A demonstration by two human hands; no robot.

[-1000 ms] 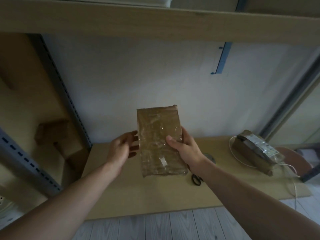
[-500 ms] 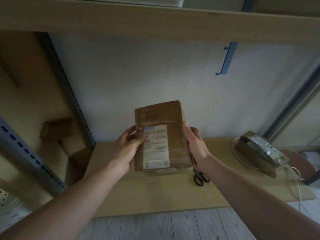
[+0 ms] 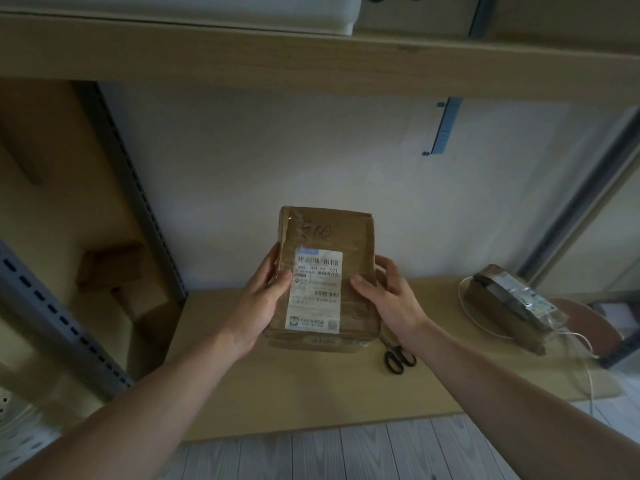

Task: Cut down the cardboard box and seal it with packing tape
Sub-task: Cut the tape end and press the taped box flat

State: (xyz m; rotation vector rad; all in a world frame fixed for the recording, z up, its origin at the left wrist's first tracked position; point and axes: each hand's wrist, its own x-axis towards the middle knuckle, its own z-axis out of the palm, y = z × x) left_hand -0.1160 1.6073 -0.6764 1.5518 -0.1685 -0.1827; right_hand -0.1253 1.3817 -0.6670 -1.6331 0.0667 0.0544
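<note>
We hold the cardboard box (image 3: 358, 268) upright between both hands, above the near middle of the tabletop (image 3: 311, 393). We cannot tell whether its lower edge touches the surface. Its front faces us, with a white shipping label (image 3: 317, 289) under glossy tape and handwriting above it. Our left hand (image 3: 258, 304) grips the left edge, thumb on the front by the label and fingers (image 3: 270, 263) wrapped behind. Our right hand (image 3: 393, 299) grips the right edge the same way, thumb on the front and the others curled round the side. Black-handled scissors (image 3: 398, 356) lie on the tabletop just right of the box. A second taped parcel (image 3: 509, 303) sits well apart at the right, with a white cord (image 3: 587, 365) trailing beside it.
</note>
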